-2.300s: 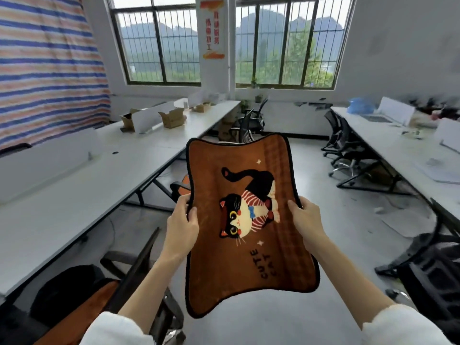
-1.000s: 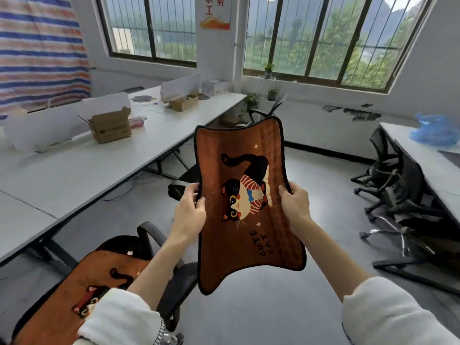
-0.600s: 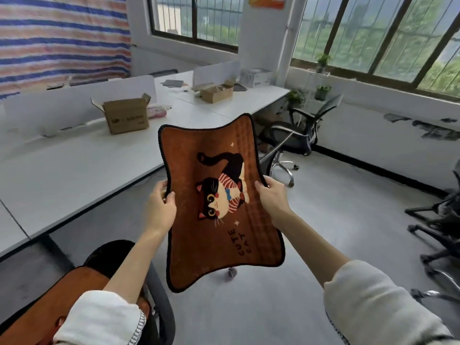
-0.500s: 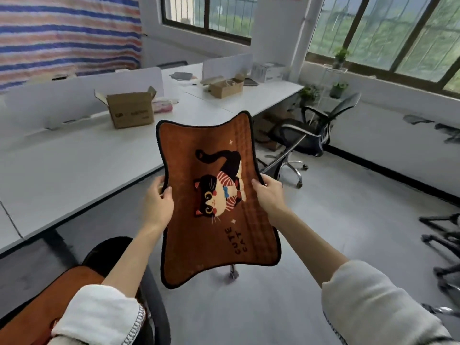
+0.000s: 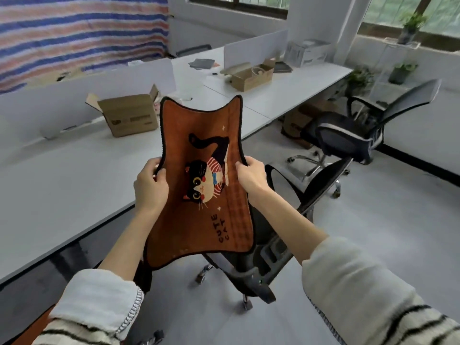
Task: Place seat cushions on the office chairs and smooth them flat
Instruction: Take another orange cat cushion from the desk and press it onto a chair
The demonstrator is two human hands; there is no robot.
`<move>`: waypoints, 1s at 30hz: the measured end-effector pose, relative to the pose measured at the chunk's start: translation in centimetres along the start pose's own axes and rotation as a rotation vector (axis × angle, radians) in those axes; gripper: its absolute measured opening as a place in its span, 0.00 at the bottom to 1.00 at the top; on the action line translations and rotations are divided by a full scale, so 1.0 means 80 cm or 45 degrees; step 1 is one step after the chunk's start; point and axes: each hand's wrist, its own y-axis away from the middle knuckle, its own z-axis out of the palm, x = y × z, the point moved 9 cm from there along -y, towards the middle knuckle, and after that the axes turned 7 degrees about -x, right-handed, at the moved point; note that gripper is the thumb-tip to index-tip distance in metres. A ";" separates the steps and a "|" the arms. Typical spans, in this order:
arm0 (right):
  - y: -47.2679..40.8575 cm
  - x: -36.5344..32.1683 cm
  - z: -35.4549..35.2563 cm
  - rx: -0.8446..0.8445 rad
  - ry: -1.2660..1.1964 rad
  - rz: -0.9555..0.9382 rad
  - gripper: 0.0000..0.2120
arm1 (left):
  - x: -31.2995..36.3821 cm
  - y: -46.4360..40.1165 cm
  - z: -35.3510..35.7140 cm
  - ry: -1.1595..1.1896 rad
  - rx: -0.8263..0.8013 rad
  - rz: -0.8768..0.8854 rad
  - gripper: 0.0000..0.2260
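Nearing office chair [image 5: 321, 185], cushion [image 5: 199, 195] lower.

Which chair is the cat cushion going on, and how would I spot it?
Probably this one: start at the long white desk. Just off its near edge, below the cushion that both hands hold, stands a black office chair. The other chair sits farther off, beside the potted plants.

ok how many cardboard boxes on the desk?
2 on top. One open cardboard box on the near desk, just left of the held cushion; a second open box farther back by the white divider. More may sit hidden behind the cushion.
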 end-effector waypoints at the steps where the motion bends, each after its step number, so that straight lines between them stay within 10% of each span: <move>1: -0.018 0.002 -0.008 0.016 -0.005 0.017 0.10 | 0.005 -0.011 0.015 -0.007 -0.023 0.007 0.14; 20: -0.247 0.316 -0.082 0.691 -0.139 0.975 0.14 | -0.186 -0.224 0.419 -0.255 -0.980 -0.135 0.16; 30: -0.262 0.519 -0.100 0.966 -0.195 1.357 0.22 | -0.370 -0.276 0.542 -0.461 -0.921 -0.340 0.17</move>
